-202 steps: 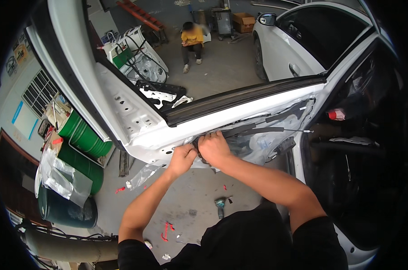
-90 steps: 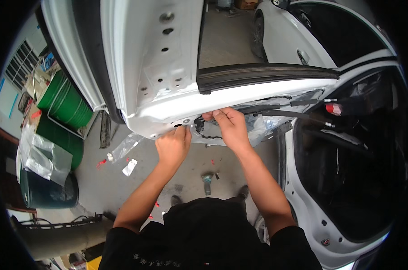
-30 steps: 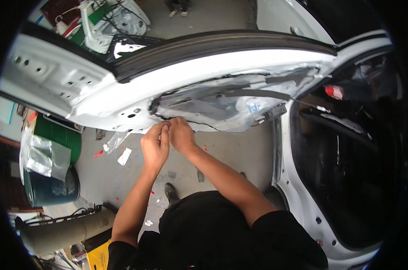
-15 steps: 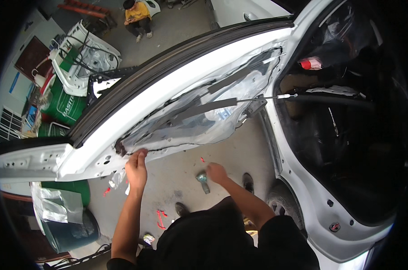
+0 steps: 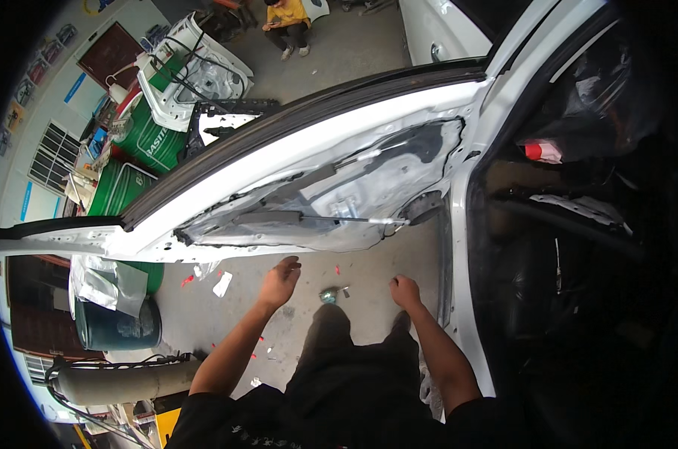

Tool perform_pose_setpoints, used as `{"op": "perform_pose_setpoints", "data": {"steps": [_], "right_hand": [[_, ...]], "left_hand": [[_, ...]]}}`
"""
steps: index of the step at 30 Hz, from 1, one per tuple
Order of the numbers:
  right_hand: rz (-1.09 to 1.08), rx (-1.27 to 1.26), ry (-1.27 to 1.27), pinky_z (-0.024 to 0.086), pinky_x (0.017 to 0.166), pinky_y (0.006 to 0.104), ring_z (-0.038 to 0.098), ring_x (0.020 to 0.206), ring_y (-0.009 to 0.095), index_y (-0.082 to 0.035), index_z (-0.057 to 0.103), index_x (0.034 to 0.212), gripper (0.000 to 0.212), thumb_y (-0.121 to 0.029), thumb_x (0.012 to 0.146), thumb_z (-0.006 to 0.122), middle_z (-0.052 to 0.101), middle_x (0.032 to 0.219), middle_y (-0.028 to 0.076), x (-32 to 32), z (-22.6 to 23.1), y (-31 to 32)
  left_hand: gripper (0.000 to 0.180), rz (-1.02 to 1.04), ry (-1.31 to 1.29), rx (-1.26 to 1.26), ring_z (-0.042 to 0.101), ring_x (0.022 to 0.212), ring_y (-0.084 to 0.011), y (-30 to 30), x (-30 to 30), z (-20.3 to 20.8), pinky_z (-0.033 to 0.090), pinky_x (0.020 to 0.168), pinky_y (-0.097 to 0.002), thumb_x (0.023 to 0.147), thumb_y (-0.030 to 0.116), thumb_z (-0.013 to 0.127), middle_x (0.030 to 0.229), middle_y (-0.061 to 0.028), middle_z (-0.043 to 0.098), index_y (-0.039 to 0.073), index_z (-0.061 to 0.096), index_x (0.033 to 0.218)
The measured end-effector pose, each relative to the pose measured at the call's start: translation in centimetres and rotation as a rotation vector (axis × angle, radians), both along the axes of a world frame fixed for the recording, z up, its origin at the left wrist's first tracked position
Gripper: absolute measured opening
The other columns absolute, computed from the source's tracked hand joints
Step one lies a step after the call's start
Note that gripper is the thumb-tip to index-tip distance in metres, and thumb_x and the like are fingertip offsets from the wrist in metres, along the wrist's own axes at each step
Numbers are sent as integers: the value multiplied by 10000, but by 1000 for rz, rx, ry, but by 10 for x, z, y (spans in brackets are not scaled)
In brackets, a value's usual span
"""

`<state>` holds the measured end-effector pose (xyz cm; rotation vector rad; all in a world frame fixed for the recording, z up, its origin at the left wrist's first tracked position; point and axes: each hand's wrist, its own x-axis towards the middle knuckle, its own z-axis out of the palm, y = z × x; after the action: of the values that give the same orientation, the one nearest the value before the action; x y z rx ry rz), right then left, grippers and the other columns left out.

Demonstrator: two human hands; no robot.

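Note:
A white car door (image 5: 294, 161) stands open in front of me, its inner side bare. Clear plastic film (image 5: 369, 179) covers its middle, edged by a dark sealant line. Across the film runs a cable in a grey foam sleeve (image 5: 268, 218); its bare end reaches toward a round black part (image 5: 426, 207) near the hinge side. My left hand (image 5: 281, 284) hovers just off the door's near edge, fingers loosely bent and apart, with nothing visible in it. My right hand (image 5: 405, 292) hangs lower right of the door, fingers curled closed; their inside is hidden.
The car's dark interior (image 5: 556, 247) lies to the right. On the floor are a greenish object (image 5: 329, 295), red scraps (image 5: 187, 281) and a white piece (image 5: 222, 284). Left are green drums (image 5: 159, 142), a dark bin (image 5: 118, 325) and a gas cylinder (image 5: 122, 382). A person (image 5: 286, 22) sits far off.
My left hand has come away from the door's near edge and moved right. My right hand has also moved right. The cable now lies lower across the door, and my view has shifted.

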<state>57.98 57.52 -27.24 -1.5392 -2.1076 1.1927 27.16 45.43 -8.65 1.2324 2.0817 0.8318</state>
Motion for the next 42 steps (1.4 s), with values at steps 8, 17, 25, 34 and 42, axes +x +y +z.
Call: {"op": "perform_pose_setpoints", "data": {"steps": [8,17,25,34,42], "right_hand": [[144,347,211,510,688,440,641,811,344,-99,532,1269,432,-122,845,613,643,908,150,-36,72,51],[301,786,-208,528,617,441,643,687,312,-77,548,1279,492,-136,792,575,621,796,105,-106,94,100],[288,550,-156,523,606,465,652,656,348,-102,568,1296,500,-113,796,580,677,788,151,-99,99,99],[259,407,14,526,641,474,660,703,365,-101,602,1247,411,-159,842,563,671,787,178,-106,82,120],[-22,74,418,497,673,439,656,773,357,-39,642,973,166,-161,894,562,662,823,194,-125,99,139]], "left_hand": [[483,-237,499,-166,681,788,-361,105,66,1,546,701,-447,909,190,532,902,-187,697,57,445,1365],[473,-181,756,-189,690,706,-335,127,76,-56,548,614,-444,865,109,482,781,-177,686,-6,470,1323],[584,-199,676,-200,683,661,-337,134,66,-63,540,594,-454,837,105,501,744,-174,683,-31,393,1394],[516,-236,685,-287,682,687,-315,134,54,-66,532,596,-469,832,116,521,755,-161,681,36,494,1340],[125,-1,408,454,630,682,-367,142,36,-74,496,601,-467,854,90,573,743,-161,640,9,611,942]]}}
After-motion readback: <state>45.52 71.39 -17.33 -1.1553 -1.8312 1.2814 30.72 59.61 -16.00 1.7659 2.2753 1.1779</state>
